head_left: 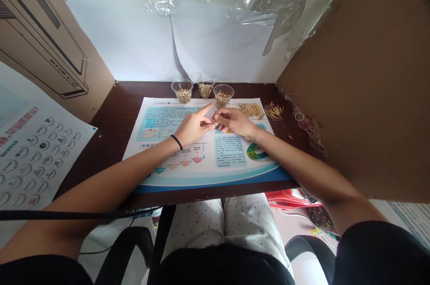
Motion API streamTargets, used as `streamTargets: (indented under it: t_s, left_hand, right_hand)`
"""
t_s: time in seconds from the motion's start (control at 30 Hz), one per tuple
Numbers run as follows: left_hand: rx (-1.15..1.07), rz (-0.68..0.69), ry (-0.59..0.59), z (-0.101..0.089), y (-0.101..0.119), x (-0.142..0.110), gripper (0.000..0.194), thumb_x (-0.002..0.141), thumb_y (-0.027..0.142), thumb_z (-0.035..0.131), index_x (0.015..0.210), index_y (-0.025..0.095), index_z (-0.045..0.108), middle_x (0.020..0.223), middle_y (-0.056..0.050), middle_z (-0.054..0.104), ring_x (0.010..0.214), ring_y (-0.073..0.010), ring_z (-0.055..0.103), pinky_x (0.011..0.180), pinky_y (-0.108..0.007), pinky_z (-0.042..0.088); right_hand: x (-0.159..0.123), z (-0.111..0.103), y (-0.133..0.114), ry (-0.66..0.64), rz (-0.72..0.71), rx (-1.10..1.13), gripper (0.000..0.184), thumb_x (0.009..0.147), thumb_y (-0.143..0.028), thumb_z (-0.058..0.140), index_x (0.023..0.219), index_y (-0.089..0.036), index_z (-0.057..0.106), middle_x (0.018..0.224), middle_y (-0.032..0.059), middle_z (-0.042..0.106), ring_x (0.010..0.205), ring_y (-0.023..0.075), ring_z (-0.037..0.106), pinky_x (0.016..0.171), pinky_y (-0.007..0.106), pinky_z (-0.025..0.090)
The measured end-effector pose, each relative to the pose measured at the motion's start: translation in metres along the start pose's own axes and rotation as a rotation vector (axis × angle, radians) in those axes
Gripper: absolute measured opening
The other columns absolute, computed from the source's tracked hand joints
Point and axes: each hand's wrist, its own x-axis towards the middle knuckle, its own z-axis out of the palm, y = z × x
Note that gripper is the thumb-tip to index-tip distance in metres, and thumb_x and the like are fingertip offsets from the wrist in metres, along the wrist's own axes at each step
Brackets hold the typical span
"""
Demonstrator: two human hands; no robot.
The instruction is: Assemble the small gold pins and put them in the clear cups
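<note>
Forearms (101, 182), left hand (193, 129) and right hand (235, 123) together at tiny gold pin (212, 121), its axis unclear

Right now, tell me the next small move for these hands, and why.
Probably set the small thing at the fingertips into the nearest clear plastic cup. The left hand and right hand meet at it, and that cup of brass pins stands just beyond them. It looks pin-like, though it is too small to tell.
</note>
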Motion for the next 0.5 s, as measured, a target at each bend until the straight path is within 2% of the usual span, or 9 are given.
streamTargets:
  t_s: [0.17, 0.3, 0.5]
  left_hand:
    - [0.004, 0.013, -0.030, -0.0013, 0.0000, -0.0003, 0.063, 0.086, 0.018, 0.058, 0.145, 0.015, 0.036, 0.082, -0.002, 0.072, 0.073, -0.0158, 0.064, 0.072, -0.030, 0.047]
    - [-0.082, -0.017, -0.045, 0.0002, -0.0006, -0.0012, 0.052, 0.090, 0.021, 0.054, 0.139, 0.015, 0.038, 0.085, -0.004, 0.072, 0.077, -0.0167, 0.065, 0.073, -0.031, 0.047]
    - [-0.249, -0.063, 0.009, 0.0029, -0.0017, 0.0017, 0.035, 0.093, 0.022, 0.047, 0.127, 0.013, 0.046, 0.076, -0.004, 0.070, 0.076, -0.0171, 0.068, 0.074, -0.032, 0.049]
  right_hand:
    - [-0.0044, 0.0016, 0.0050, 0.023, -0.145, -0.132, 0.019, 0.084, -0.034, 0.066, 0.079, -0.015, 0.062, 0.067, 0.0014, 0.062, 0.056, 0.0089, 0.057, 0.055, 0.025, 0.047]
    - [-0.0052, 0.0011, 0.0064, -0.008, -0.149, -0.106, 0.018, 0.087, -0.031, 0.060, 0.078, -0.015, 0.060, 0.066, 0.0008, 0.061, 0.057, 0.0081, 0.056, 0.056, 0.025, 0.048]
    - [-0.0064, 0.0032, 0.0029, -0.022, -0.138, -0.102, 0.014, 0.087, -0.027, 0.059, 0.081, -0.015, 0.060, 0.067, 0.0008, 0.060, 0.058, 0.0082, 0.056, 0.055, 0.025, 0.048]
